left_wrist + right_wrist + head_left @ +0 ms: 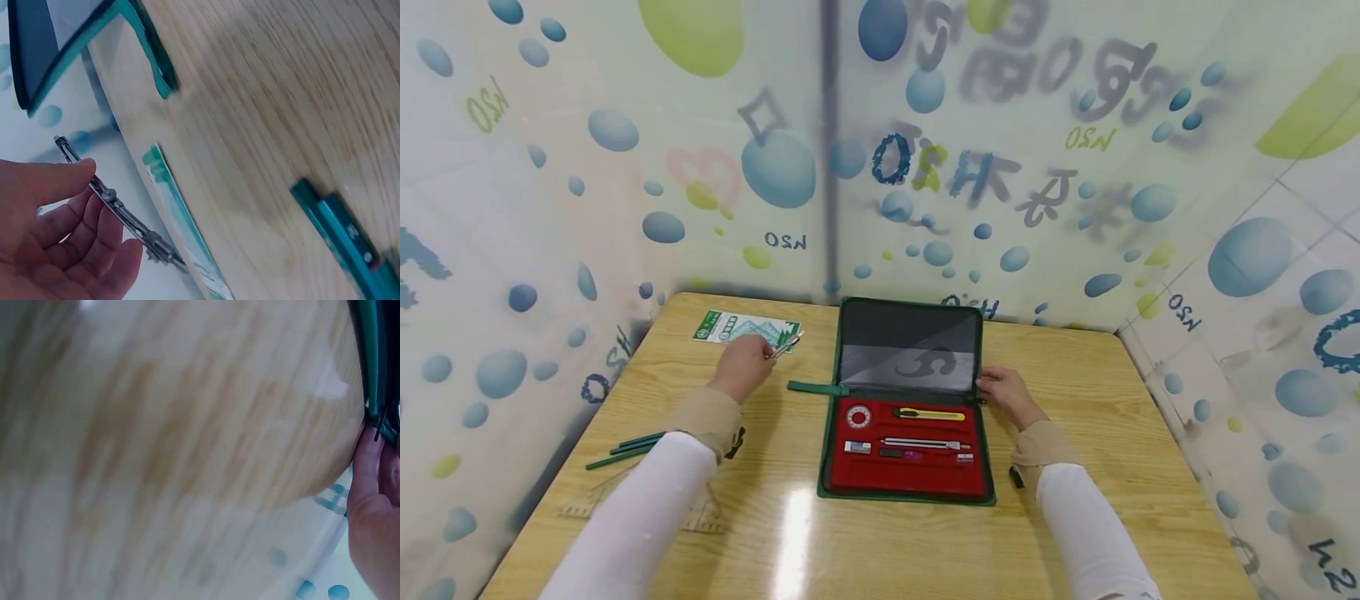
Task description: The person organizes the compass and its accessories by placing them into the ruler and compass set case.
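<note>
With the arm reaching forward, the left hand [745, 368] is pinching a slim metal drawing tool [788, 342] near a printed packet [721, 326]. The right hand [1011, 397] is touching the open green case's [910, 480] right edge, its grip impossible to tell. The left sleeve [643, 517] is partly hiding a clear triangular ruler [703, 514] on the table [865, 554].

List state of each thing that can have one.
Case, open, lid raised
Strap, extending leftward
Compass, pinched in left hand
Right hand, touching case's edge
Pencils, lying outside case
Set square, lying flat
Yellow cutter, stowed in case
Packet, flat
</note>
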`<state>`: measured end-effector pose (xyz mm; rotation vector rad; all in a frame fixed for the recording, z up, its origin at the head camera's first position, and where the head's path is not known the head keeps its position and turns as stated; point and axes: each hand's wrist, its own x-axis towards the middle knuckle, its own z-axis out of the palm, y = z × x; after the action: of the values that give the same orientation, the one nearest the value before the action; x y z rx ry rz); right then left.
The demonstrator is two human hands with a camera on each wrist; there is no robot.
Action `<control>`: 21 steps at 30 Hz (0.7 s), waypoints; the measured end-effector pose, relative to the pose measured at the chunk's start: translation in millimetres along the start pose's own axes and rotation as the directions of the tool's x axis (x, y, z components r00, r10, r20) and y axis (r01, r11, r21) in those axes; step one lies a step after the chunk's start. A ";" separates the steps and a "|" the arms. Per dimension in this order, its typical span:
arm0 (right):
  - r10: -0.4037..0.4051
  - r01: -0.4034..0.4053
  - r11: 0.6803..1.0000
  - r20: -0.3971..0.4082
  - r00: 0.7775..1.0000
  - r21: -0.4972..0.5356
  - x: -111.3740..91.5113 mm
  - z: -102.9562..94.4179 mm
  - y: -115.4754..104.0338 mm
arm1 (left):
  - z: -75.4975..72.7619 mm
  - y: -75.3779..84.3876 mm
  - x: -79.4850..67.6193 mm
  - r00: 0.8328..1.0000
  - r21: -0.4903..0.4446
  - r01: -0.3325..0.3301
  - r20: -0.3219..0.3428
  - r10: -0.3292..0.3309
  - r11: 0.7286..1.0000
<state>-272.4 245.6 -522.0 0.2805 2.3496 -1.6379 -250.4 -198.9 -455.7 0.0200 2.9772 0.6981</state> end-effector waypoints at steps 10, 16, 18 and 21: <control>0.001 -0.001 1.000 0.008 1.000 0.013 -1.1 -0.4 -1.2 | 12.0 34.2 -0.8 0.993 0.006 -0.118 0.004 0.118 0.993; -0.008 0.008 1.000 0.006 1.000 0.000 -1.2 -0.7 -0.3 | 24.6 47.8 0.3 0.980 0.036 -0.198 -0.021 0.199 0.980; -0.004 0.004 1.000 -0.001 1.000 0.002 -1.2 -0.7 -0.2 | 28.6 51.9 1.3 0.978 0.040 -0.205 -0.018 0.206 0.978; -0.010 0.010 1.000 -0.006 1.000 -0.004 -1.2 -0.6 0.0 | 33.3 58.4 2.5 0.974 0.043 -0.226 -0.012 0.226 0.973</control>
<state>-271.4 246.2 -521.4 0.2740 2.3620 -1.6387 -250.4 -131.7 -459.7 0.3630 3.0356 0.6602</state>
